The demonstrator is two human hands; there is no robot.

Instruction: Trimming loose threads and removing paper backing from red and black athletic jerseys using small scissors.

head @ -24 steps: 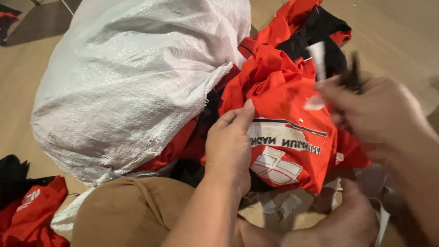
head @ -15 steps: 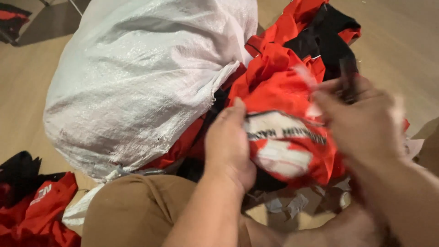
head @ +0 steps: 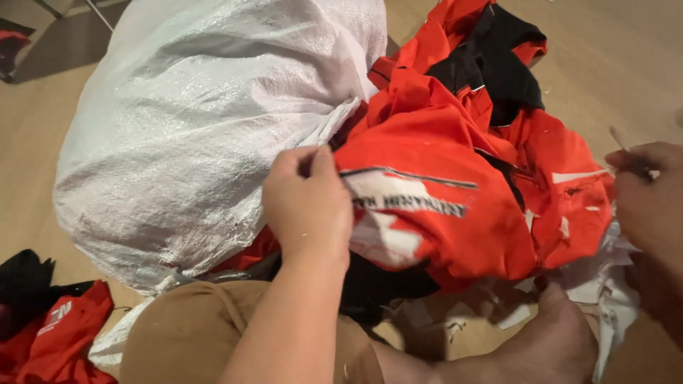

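Sack of white woven plastic, stuffed full and rounded, is recorded as the largest item, filling the upper left of the head view and resting on a tan wooden floor; its knotted mouth points right, toward the garments. Heap of red-orange and black workwear is piled against the sack's right flank and runs up toward the top edge. Red-orange garment with a white printed patch is spread at the front of that heap, its long axis lying roughly left to right, between the two hands. Left hand is closed in a pinch on the garment's left edge, thumb and fingers gathered at the top of the patch, beside the sack's mouth. Right hand is entered at the right frame edge, at the garment's far right side, curled round a thin dark object that is too small and blurred to be identified; whether it also touches the cloth cannot be told. The left hand is judged the nearer to the patch. Tan trouser leg and a bare foot are noted below. Scraps of white paper or fabric are scattered at lower right. Second red and black garment is noted at lower left, well apart. Open floor is available only to the upper right.
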